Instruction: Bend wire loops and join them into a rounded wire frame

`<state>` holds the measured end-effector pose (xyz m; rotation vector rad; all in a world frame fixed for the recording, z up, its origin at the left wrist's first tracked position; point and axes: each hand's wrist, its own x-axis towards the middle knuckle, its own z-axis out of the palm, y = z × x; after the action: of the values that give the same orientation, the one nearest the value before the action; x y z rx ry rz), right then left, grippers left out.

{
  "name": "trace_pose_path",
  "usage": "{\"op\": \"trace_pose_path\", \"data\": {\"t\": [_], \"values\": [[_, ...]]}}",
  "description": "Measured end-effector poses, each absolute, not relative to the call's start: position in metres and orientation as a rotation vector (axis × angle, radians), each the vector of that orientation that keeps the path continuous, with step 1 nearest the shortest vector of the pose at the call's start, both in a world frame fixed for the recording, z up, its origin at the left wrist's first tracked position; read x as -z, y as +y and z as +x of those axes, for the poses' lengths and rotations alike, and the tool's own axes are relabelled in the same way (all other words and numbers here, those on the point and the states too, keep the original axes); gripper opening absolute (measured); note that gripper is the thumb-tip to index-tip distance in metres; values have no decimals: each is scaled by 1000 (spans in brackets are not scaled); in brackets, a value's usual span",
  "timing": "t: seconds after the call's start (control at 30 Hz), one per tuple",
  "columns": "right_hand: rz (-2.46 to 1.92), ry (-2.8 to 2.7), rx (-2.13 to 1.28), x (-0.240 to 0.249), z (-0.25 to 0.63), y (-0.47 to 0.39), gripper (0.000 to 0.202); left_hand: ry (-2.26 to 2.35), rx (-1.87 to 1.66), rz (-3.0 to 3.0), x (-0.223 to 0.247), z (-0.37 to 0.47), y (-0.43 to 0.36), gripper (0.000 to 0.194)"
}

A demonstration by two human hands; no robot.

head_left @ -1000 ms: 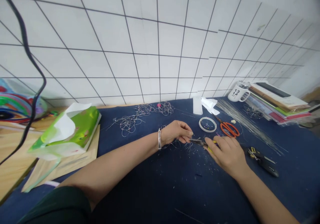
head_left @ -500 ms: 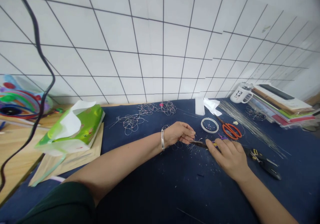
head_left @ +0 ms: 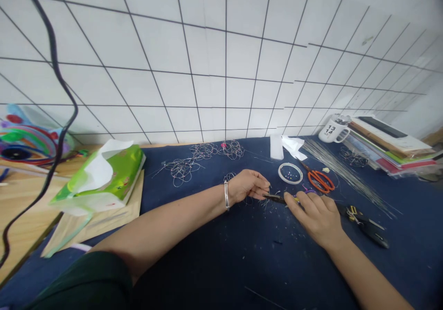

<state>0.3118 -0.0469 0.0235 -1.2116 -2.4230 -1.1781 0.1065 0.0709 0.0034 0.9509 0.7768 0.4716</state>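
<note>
My left hand [head_left: 248, 185], with a silver bangle at the wrist, pinches thin wire at its fingertips; the wire's exact shape is too small to make out. In my right hand [head_left: 316, 214] are pliers [head_left: 276, 199], with dark jaws and yellow and purple on the handles. Their tips meet the wire right at my left fingertips. Below the jaws, short wire ends [head_left: 265, 204] stick out over the dark blue cloth [head_left: 214, 259]. Beyond the pliers lies a round white dish [head_left: 290, 173] with small beads inside.
Coiled wire pieces [head_left: 182, 170] lie toward the wall. Orange-handled scissors [head_left: 321, 181], a bundle of straight wires [head_left: 349, 176] and a black-handled tool [head_left: 367, 227] are on the right. A white mug [head_left: 332, 131] stands beside stacked books [head_left: 391, 146]. Green tissue pack [head_left: 117, 176] sits left.
Both hands stay nearly in place, the pliers still at the left fingertips. The left wrist and forearm have shifted very slightly to the right.
</note>
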Motion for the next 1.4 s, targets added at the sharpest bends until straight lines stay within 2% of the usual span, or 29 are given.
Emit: {"op": "trace_pose_path", "data": {"t": [1.0, 1.4], "values": [[-1247, -2464, 1089, -16, 314, -44, 34, 825, -471, 1019, -8, 108, 65, 16], [-1228, -2433, 1160, -19, 309, -47, 34, 829, -464, 1023, -7, 109, 65, 13]]}}
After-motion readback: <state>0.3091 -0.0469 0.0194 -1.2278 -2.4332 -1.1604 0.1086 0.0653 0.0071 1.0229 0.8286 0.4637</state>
